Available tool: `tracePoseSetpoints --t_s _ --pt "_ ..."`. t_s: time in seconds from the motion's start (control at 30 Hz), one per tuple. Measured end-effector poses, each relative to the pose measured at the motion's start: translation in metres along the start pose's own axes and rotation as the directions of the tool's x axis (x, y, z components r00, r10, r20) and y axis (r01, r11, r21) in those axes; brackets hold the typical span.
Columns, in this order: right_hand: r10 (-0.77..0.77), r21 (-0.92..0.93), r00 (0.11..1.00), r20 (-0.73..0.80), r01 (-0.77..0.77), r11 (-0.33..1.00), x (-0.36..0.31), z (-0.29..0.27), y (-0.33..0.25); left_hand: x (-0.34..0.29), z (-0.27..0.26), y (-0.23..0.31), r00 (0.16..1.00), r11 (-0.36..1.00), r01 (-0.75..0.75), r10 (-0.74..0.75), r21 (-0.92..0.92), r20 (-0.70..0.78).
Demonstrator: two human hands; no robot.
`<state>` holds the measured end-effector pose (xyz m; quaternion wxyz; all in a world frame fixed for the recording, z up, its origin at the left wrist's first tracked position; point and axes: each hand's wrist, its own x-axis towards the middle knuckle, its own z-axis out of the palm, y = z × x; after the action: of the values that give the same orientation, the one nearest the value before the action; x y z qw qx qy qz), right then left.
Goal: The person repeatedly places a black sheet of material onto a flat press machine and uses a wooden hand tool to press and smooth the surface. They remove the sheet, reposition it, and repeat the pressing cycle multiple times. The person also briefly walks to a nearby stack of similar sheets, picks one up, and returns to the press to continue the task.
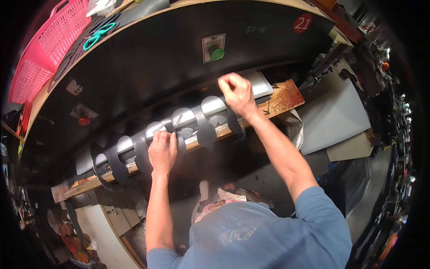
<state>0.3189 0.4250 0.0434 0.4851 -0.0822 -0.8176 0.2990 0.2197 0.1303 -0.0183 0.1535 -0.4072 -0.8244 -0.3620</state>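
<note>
A dark, flexible strip (205,132) with a row of large rounded cut-outs lies along a pale metal plate (263,85), and its lower lobes hang over the front edge. My left hand (162,152) rests at the strip's middle with fingers bent and drawn together beside a cut-out. What its fingertips grip, if anything, is hidden. My right hand (238,93) is raised near the strip's right end, its fingers curled into a pinch. I cannot make out anything in it. Thin dark slivers (179,119) lie on the plate within the cut-outs.
A worn wooden board (289,94) runs under the plate. Behind it rises a black machine panel (156,58) with a green button (217,54) and a red button (84,121). On the shelf above are a pink basket (56,40) and green-handled scissors (101,35). A pale panel (336,119) stands right.
</note>
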Motion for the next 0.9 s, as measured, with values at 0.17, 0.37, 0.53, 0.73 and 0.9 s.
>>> tracePoseSetpoints --t_s 0.17,0.37,0.53,0.73,0.9 --pt "0.05 -0.152 0.998 -0.042 -0.056 0.987 -0.081 -0.026 0.01 0.003 0.006 0.03 1.0 1.0 -0.007 0.007 0.03 -0.005" --pt "0.142 -0.179 0.989 -0.027 -0.145 0.973 -0.084 -0.016 0.018 0.003 0.006 0.026 0.999 0.998 -0.03 0.032 0.05 -0.03" --pt "0.211 -0.187 0.978 0.002 -0.207 0.96 -0.089 -0.018 0.018 0.002 0.004 0.029 1.0 0.999 0.003 -0.002 0.037 -0.014" --pt "0.265 -0.13 0.964 0.034 -0.258 0.957 -0.092 -0.019 0.024 0.001 0.002 0.035 0.998 0.996 0.064 -0.066 -0.065 -0.019" --pt "0.251 -0.106 0.968 0.03 -0.246 0.963 -0.098 -0.015 0.023 -0.003 0.002 0.026 0.994 0.991 0.106 -0.107 -0.082 0.0"
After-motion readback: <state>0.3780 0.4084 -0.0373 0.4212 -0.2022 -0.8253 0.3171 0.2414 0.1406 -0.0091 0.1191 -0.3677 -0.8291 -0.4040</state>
